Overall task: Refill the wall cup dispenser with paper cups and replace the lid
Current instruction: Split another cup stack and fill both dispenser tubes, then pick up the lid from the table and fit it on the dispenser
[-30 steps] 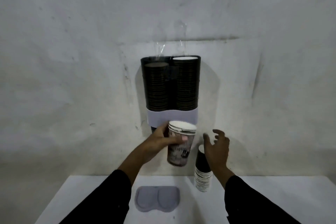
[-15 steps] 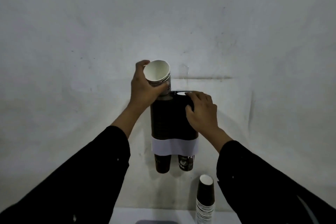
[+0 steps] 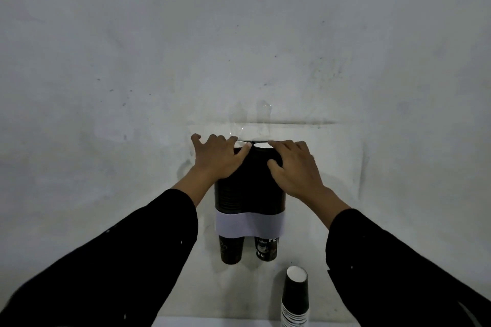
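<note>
The black twin-tube cup dispenser point(image 3: 248, 194) hangs on the wall, with a white band point(image 3: 248, 223) across its lower part. Two dark paper cups point(image 3: 231, 249) point(image 3: 266, 248) stick out below it. My left hand point(image 3: 220, 158) lies flat with fingers spread on top of the left tube, pressing on the white cup rims there. My right hand point(image 3: 295, 167) grips the top of the right tube, thumb on the front and fingers over the rim. The lid is out of view.
A stack of spare paper cups point(image 3: 295, 297) stands upright at the lower right, below my right forearm. A strip of the white table point(image 3: 212, 322) shows at the bottom edge. Clear tape point(image 3: 252, 122) sits on the grey wall above the dispenser.
My left hand carried a cup stack up from the table, dropped it into the left tube and now presses flat on it. My right hand rose to the dispenser's top. The view tilted upward.
</note>
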